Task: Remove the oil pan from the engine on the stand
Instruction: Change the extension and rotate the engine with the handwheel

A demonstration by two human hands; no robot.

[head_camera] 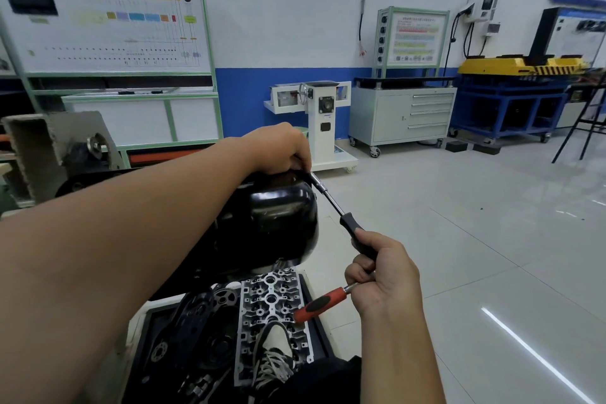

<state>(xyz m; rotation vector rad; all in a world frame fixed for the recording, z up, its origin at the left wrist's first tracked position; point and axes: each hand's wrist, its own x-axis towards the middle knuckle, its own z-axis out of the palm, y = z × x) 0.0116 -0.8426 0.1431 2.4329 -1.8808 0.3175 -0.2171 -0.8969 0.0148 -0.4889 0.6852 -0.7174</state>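
While my left forearm reaches across from the near left, my left hand (282, 151) rests on the far top edge of the oil pan (278, 216), its fingers curled down around the socket end of the nut driver (341, 216) where it meets the pan's rim. The pan is glossy black, rounded, sitting uppermost on the engine on the stand, in the middle of the scene just below that hand. Farther left, behind my arm, stands a grey bracket (49, 147), and beyond it a green-framed training board (105, 20) against the wall. Below the pan, a tray (137, 321) holds a bare metal cylinder head (272, 305) and dark round parts; my laced shoe (272, 354) shows at its near edge. To the right of the pan, the driver's shaft slants down toward me into my right hand (383, 272), which grips its black handle and also holds a ratchet with a red-and-black grip (321, 303) jutting leftward beneath my fingers. Far right, across the pale tiled floor, stand a white drawer cabinet (403, 115) and a blue bench (511, 108).
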